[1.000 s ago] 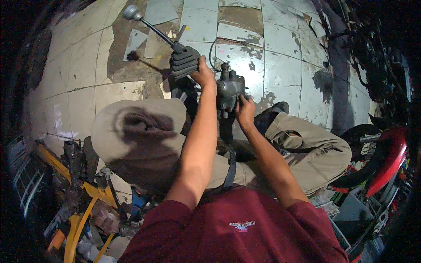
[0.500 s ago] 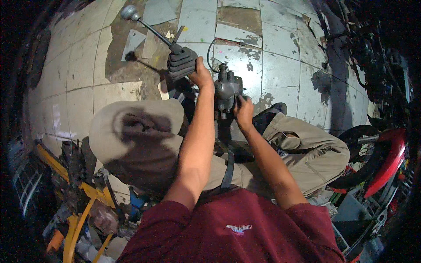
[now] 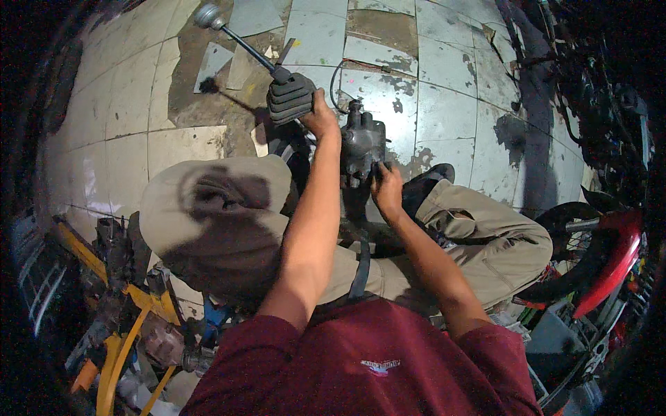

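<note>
A dark rod [image 3: 248, 48] slants to the far left and ends in a silver rounded head [image 3: 208, 16]. At its near end is a ribbed dark grey part [image 3: 290, 98], whose exact kind I cannot make out. My left hand [image 3: 321, 118] is closed at this ribbed part, most of its fingers hidden. To the right, between my legs, stands a dark metal mechanical part [image 3: 363, 142] with several rounded stubs. My right hand [image 3: 387, 186] is closed with its fingertips against this part's lower right edge. A thin dark cable [image 3: 334, 89] curves beside the part's top.
Worn pale floor tiles [image 3: 447, 107] with broken patches spread ahead. My legs [image 3: 485, 239] are bent on both sides of the work. Yellow metal bars [image 3: 125, 353] and scrap lie at the lower left. A red curved panel [image 3: 614, 260] and a dark tyre [image 3: 565, 260] are at the right.
My right hand has slid slightly nearer to me along the dark metal part's edge. My left hand and the rod stay almost in place.
</note>
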Tool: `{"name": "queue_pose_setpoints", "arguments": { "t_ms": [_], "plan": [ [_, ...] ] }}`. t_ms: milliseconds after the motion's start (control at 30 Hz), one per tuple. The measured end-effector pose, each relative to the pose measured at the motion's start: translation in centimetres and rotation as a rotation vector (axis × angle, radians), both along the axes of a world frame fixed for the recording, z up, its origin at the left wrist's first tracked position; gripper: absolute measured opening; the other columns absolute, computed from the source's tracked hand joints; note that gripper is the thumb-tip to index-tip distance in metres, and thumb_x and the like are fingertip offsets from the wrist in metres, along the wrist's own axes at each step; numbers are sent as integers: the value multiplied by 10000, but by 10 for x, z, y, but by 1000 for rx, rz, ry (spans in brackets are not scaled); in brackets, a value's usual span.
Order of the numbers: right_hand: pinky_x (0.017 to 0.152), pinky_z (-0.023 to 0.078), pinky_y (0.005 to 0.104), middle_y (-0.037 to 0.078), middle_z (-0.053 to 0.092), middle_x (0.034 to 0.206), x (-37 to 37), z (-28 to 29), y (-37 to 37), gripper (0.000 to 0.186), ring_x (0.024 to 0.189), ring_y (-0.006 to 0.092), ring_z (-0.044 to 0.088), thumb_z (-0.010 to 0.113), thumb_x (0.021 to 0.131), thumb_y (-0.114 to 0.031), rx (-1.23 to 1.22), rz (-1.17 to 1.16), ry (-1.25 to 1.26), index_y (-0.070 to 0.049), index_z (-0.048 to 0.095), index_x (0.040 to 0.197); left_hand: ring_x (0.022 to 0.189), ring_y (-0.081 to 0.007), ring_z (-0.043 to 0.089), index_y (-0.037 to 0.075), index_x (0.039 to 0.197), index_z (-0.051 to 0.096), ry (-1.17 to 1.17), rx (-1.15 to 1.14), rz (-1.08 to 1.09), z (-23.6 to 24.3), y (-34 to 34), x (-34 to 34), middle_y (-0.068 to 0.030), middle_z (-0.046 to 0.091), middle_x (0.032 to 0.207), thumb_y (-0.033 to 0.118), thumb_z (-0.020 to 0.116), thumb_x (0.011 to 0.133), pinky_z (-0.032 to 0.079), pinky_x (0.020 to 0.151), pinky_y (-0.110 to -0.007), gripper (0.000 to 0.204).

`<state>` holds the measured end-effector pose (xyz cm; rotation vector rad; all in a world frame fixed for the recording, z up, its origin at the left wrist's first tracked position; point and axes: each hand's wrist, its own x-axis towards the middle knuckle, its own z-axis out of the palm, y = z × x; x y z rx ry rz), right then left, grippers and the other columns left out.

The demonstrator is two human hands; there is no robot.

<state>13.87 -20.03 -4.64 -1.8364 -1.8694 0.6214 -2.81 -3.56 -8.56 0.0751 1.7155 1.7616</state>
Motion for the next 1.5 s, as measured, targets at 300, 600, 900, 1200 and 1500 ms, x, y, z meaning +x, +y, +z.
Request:
{"name": "queue_pose_setpoints", "arguments": {
  "t_ms": [300,600,900,1200,1500],
  "plan": [
    [728,427,433,253,550,872,0,-7,3,246,838,412,516,569,721,-20,-30,-50,-6,31,610,959,963,-295,550,-59,988,561,29,-31,-84,-12,1,-1,-171,587,1060,167,658,712,401,867,-379,370],
    [749,422,456,229,566,927,3,-11,6,335,845,404,532,598,697,-55,-36,-56,-124,-30,610,1031,932,-281,554,-65,970,563,21,-56,-91,-10,1,-1,-160,592,1047,168,648,705,407,858,-366,362],
    [752,441,447,242,566,925,2,-2,13,316,856,413,543,592,728,-71,-69,-58,-139,8,600,1034,982,-284,541,-77,1020,545,13,-60,-80,-18,1,-1,-168,568,1112,157,661,707,393,886,-370,408],
    [689,450,466,283,567,877,8,-20,17,213,782,444,555,595,747,-83,112,-60,-106,34,628,922,991,-297,535,-74,1038,547,30,-42,-77,-7,3,3,-171,566,1122,169,651,720,386,892,-377,414],
    [676,475,391,203,643,821,50,-5,60,228,748,330,635,616,798,-201,-260,-246,130,3,662,889,918,-271,543,-47,997,551,31,17,-96,-13,2,-5,-143,579,1062,160,657,693,411,839,-368,383]
  ]
}}
